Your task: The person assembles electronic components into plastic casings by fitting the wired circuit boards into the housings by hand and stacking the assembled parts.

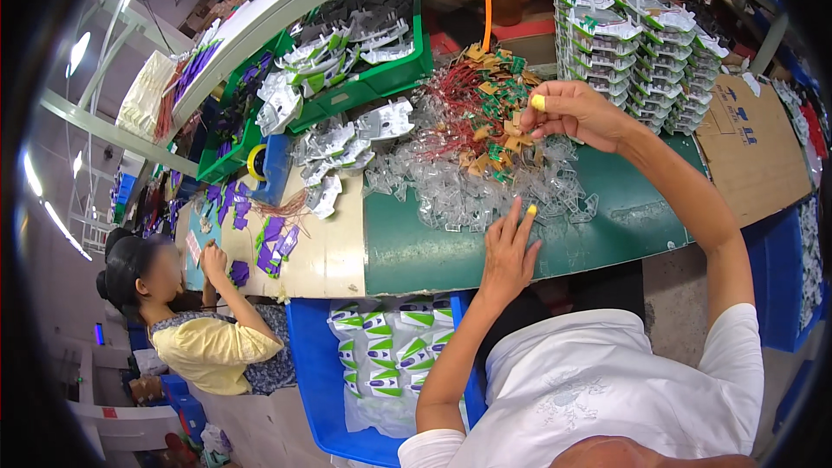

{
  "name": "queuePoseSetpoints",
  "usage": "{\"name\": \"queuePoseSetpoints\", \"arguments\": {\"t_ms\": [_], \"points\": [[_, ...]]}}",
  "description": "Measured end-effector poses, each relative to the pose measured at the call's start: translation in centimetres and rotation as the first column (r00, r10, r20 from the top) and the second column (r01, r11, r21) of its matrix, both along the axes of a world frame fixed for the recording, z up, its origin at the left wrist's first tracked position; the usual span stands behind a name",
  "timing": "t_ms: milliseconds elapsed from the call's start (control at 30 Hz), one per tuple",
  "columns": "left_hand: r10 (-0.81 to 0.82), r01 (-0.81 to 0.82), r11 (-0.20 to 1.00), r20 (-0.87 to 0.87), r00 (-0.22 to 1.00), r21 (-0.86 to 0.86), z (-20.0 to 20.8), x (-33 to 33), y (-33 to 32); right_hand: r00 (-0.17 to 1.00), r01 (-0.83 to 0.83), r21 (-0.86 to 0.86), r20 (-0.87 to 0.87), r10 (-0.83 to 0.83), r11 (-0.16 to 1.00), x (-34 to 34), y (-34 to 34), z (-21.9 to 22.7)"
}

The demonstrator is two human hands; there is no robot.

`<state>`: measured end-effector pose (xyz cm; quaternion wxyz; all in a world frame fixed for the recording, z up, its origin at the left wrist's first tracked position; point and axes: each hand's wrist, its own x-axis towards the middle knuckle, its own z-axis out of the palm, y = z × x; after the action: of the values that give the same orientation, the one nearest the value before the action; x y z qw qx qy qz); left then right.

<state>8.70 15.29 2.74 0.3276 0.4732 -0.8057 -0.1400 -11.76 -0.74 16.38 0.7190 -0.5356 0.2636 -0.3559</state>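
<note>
My left hand (510, 253) rests palm down at the near edge of a heap of clear plastic pieces (459, 199). Its fingers are apart, and one wears a yellow finger cover. Farther right, my right hand (579, 114) is over the edge of a pile of small orange-brown and green circuit boards (498, 91). Its fingers are curled together, with a yellow cover on one tip; whatever is between them I cannot make out. Thin red wires (446, 108) tangle with the boards, left of my right hand.
Stacked grey-white casings (598, 43) stand at the back right beside a cardboard sheet (750, 143). Green crates (368, 87) hold more casings at the back left. A blue bin (316, 381) with bagged parts sits below the table (416, 264). A co-worker (208, 329) handles parts at left.
</note>
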Motion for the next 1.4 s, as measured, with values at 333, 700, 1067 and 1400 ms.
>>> {"name": "queuePoseSetpoints", "arguments": {"t_ms": [333,700,1067,1400], "points": [[-0.038,0.028,0.994,-0.088,0.995,-0.106,0.8,-1.4,-2.2,0.97,0.157,-0.151,-0.162,-0.181,0.976,-1.0,0.8,-1.7],[0.111,0.215,0.952,-0.899,0.423,0.219,7.4,-0.7,-2.8,0.856,0.075,-0.68,-0.331,-0.397,0.729,0.7,8.1,-1.0],[0.097,0.126,0.975,-0.867,0.489,0.181,7.2,-1.2,-3.6,0.929,0.123,-0.442,-0.263,-0.259,0.888,0.7,9.3,-1.8],[0.156,0.023,0.977,-0.787,0.597,0.212,5.5,-2.2,-3.8,0.829,0.108,-0.621,-0.375,-0.415,0.776,0.9,8.4,-3.9]]}}
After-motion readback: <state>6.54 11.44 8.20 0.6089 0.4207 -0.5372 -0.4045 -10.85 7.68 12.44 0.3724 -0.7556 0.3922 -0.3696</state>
